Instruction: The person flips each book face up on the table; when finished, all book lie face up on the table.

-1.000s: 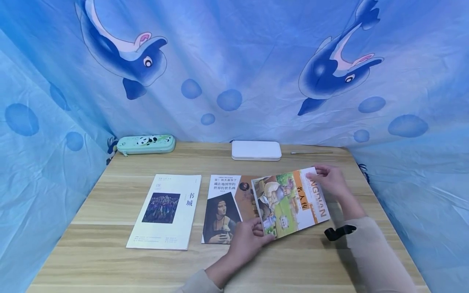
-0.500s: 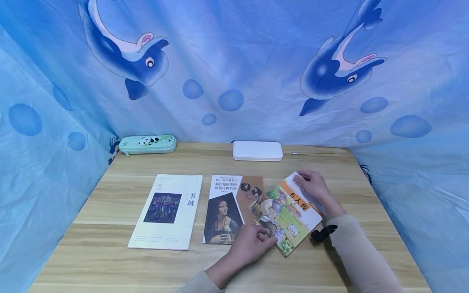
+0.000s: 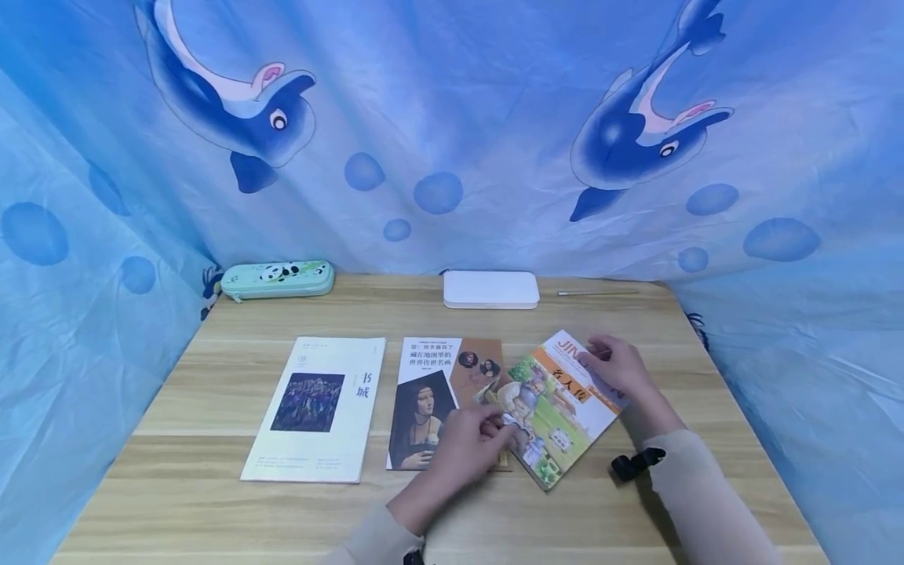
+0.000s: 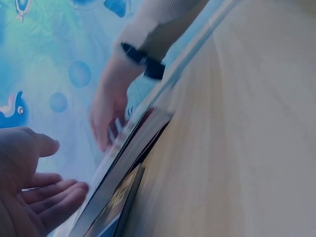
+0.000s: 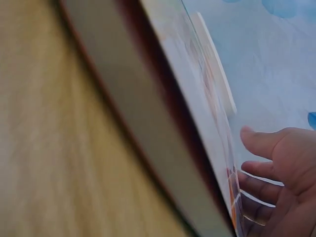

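Note:
A children's book with an orange title band point(image 3: 565, 408) lies turned at an angle, its left corner over the right edge of a book with a portrait on its cover point(image 3: 424, 424). My left hand point(image 3: 472, 443) hovers by that overlapping corner, fingers loosely bent with nothing in them. In the left wrist view the left hand point(image 4: 34, 182) is beside the books, apart from the thick page edges point(image 4: 133, 148). My right hand point(image 3: 620, 367) is over the angled book's upper right end. Its fingers look relaxed in the right wrist view, close to the cover point(image 5: 217, 143); contact cannot be told.
A white booklet point(image 3: 314, 408) lies at the left. Along the table's back edge are a mint panda pencil case point(image 3: 278, 279), a white flat case point(image 3: 490, 289) and a thin stick point(image 3: 597, 293). A blue dolphin curtain point(image 3: 452, 118) surrounds the wooden table point(image 3: 212, 518).
The angled book has turned clockwise and come down across the portrait book's edge. Both hands have let go of it; the left has drawn slightly up and away.

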The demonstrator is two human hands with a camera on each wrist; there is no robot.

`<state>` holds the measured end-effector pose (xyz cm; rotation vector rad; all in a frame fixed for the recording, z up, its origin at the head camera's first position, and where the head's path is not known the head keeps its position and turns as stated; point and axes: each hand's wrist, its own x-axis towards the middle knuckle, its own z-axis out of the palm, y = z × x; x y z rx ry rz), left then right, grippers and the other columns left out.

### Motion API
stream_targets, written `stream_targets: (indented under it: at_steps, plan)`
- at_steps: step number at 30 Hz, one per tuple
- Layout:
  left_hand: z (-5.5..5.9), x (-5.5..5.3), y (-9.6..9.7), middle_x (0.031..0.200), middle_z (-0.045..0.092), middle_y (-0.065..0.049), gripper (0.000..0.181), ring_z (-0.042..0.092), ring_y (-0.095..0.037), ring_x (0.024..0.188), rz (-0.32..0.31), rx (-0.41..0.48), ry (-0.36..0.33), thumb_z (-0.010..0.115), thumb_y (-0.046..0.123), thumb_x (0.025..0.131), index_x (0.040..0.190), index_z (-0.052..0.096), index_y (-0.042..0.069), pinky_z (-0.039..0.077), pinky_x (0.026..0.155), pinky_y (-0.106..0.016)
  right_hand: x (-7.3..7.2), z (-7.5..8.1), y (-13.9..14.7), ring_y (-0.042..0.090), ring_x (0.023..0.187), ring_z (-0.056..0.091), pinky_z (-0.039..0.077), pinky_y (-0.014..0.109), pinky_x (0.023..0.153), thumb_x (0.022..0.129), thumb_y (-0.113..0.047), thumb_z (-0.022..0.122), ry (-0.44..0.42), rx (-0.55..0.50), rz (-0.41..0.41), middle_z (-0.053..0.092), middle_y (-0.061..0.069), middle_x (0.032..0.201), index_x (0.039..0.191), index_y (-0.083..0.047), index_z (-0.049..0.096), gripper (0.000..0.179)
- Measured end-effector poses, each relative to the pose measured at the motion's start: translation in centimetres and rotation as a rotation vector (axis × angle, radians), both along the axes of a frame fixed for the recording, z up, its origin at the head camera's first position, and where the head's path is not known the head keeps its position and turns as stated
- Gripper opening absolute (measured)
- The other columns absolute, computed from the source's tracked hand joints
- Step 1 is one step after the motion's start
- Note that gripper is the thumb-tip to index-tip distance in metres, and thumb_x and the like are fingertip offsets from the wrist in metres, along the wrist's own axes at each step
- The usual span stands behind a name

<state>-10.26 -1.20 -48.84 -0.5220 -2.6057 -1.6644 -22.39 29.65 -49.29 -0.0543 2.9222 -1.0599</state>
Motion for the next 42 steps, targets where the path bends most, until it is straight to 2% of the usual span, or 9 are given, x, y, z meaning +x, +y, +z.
stream_targets:
  at_steps: [4, 9, 13, 16, 22, 25, 31, 36, 42]
  plan:
    - [-0.2, -1.2, -0.5, 0.092, 0.074, -0.007, 0.021, 0.069, -0.009, 0.077, 0.052, -0.019, 0.127, 0.075, 0.014, 0.091, 0.105, 0.074, -0.002, 0.058, 0.069, -0.02, 1.3, 0.2, 0.7, 0.04, 0.111, 0.062, 0.052, 0.054, 0.094, 0.1, -0.033, 0.066, -0.039, 0.036, -0.019, 0.065, 0.024, 0.12, 0.136, 0.004, 0.056, 0.053]
    - [-0.6, -2.9, -1.0, 0.115, 0.072, -0.014, 0.022, 0.07, -0.022, 0.091, 0.076, -0.066, 0.195, 0.074, 0.013, 0.091, 0.11, 0.074, 0.001, 0.058, 0.072, -0.03, 2.6, 0.5, 1.9, 0.037, 0.105, 0.062, 0.054, 0.05, 0.088, 0.098, -0.037, 0.067, -0.086, 0.057, -0.064, 0.065, 0.021, 0.114, 0.133, 0.004, 0.057, 0.055]
    - [-0.6, -3.7, -1.2, 0.121, 0.07, -0.015, 0.027, 0.066, -0.031, 0.114, 0.049, -0.084, 0.177, 0.073, 0.014, 0.092, 0.116, 0.072, 0.001, 0.056, 0.093, -0.041, 3.3, 0.4, 3.0, 0.033, 0.095, 0.061, 0.053, 0.044, 0.077, 0.096, -0.041, 0.068, -0.117, 0.107, -0.095, 0.064, 0.02, 0.107, 0.122, 0.003, 0.062, 0.052]
    - [-0.6, -4.0, -1.2, 0.127, 0.067, -0.017, 0.033, 0.058, -0.034, 0.127, 0.022, -0.123, 0.133, 0.074, 0.017, 0.093, 0.121, 0.07, 0.0, 0.046, 0.109, -0.048, 3.8, 0.3, 3.4, 0.03, 0.086, 0.059, 0.05, 0.037, 0.067, 0.096, -0.046, 0.067, -0.134, 0.142, -0.108, 0.063, 0.018, 0.1, 0.111, 0.002, 0.063, 0.05]
    - [-0.7, -4.6, -0.7, 0.138, 0.06, -0.019, 0.041, 0.042, -0.04, 0.141, -0.031, -0.192, 0.028, 0.071, 0.024, 0.095, 0.13, 0.066, 0.003, 0.033, 0.117, -0.053, 4.2, 0.1, 3.6, 0.023, 0.069, 0.061, 0.053, 0.031, 0.057, 0.097, -0.043, 0.066, -0.174, 0.023, -0.118, 0.063, 0.015, 0.089, 0.111, 0.004, 0.058, 0.049]
    - [-0.6, -4.7, -0.6, 0.138, 0.06, -0.018, 0.038, 0.036, -0.042, 0.144, -0.046, -0.188, 0.011, 0.071, 0.023, 0.095, 0.129, 0.067, 0.004, 0.029, 0.119, -0.054, 4.1, -0.1, 3.6, 0.021, 0.064, 0.064, 0.058, 0.033, 0.055, 0.098, -0.039, 0.067, -0.196, -0.05, -0.114, 0.063, 0.015, 0.087, 0.115, 0.005, 0.056, 0.049]
    - [-0.6, -4.4, -0.1, 0.127, 0.067, -0.013, 0.033, 0.051, -0.036, 0.134, -0.139, -0.197, 0.095, 0.077, 0.016, 0.09, 0.12, 0.07, 0.002, 0.025, 0.121, -0.052, 3.5, 0.0, 3.8, 0.022, 0.073, 0.063, 0.057, 0.032, 0.059, 0.098, -0.041, 0.066, -0.173, -0.039, -0.125, 0.059, 0.019, 0.098, 0.121, 0.006, 0.055, 0.053]
    - [-0.7, -3.4, 0.4, 0.129, 0.066, -0.008, 0.042, 0.057, -0.026, 0.127, -0.216, -0.229, 0.066, 0.083, 0.015, 0.083, 0.122, 0.07, 0.004, 0.04, 0.114, -0.041, 2.6, 0.2, 3.7, 0.034, 0.094, 0.062, 0.054, 0.039, 0.073, 0.097, -0.047, 0.065, -0.151, 0.018, -0.115, 0.058, 0.026, 0.116, 0.129, 0.004, 0.054, 0.061]
    - [-1.2, -2.3, 0.8, 0.137, 0.058, -0.006, 0.058, 0.055, -0.025, 0.127, -0.253, -0.281, 0.021, 0.088, 0.021, 0.079, 0.131, 0.067, 0.007, 0.045, 0.109, -0.038, 1.6, 0.3, 3.0, 0.046, 0.115, 0.057, 0.051, 0.057, 0.093, 0.1, -0.023, 0.062, -0.145, 0.019, -0.033, 0.056, 0.03, 0.128, 0.136, 0.004, 0.049, 0.047]
